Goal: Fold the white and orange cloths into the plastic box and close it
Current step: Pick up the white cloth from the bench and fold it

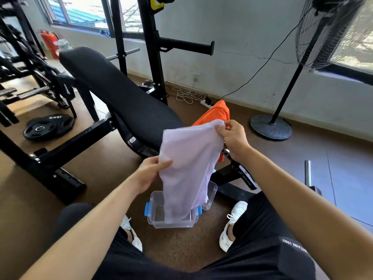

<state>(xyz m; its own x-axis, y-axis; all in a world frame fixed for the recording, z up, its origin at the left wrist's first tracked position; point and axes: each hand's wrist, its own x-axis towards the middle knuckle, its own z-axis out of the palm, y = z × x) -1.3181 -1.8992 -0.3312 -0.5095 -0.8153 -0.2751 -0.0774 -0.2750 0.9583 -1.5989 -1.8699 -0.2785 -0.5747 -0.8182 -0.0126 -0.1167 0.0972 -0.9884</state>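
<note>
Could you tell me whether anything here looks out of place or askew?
The white cloth, pinched by the left hand and right hand, hangs unfolded, its lower end seemingly trailing into the open plastic box. The orange cloth sits bunched on the bench end.

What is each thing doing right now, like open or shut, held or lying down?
Box, open, on the floor.
Lid, off, beside the box.
White cloth, held up unfolded, bottom hanging into the box.
Orange cloth, lying bunched on the bench.
Left hand, grips the white cloth's side.
Right hand, pinches its top corner.
</note>
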